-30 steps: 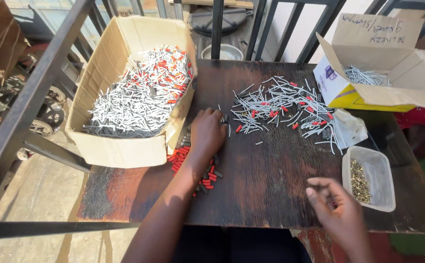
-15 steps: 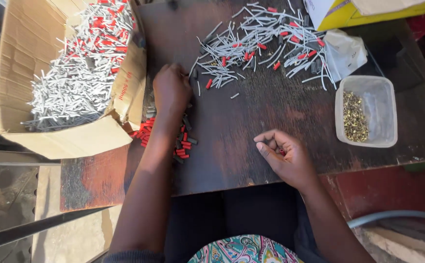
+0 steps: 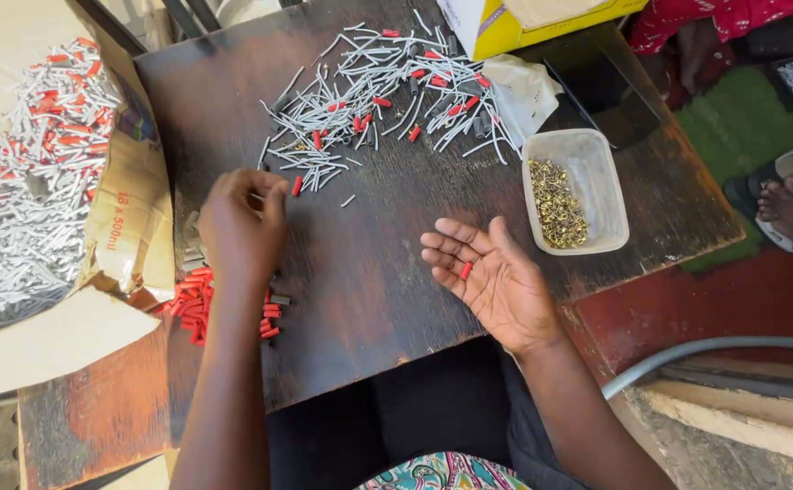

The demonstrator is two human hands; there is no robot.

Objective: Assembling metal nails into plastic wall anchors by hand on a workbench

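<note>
The left hand (image 3: 237, 222) reaches with curled fingers, grip unclear, into the large grey-and-red pile (image 3: 378, 91) ahead, small red pile (image 3: 201, 304) sorted behind, while the right hand (image 3: 487, 272) lies released, cradling one red piece (image 3: 465, 269).

cardboard box (image 3: 133, 218) cut off at left edge, left hand (image 3: 242, 222) fingertips curled under, yellow box (image 3: 505, 27) cropped at top

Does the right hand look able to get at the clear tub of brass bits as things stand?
Probably yes. The right hand lies palm up with one small red piece on it, just beside the clear tub; only bare table lies between.
</note>
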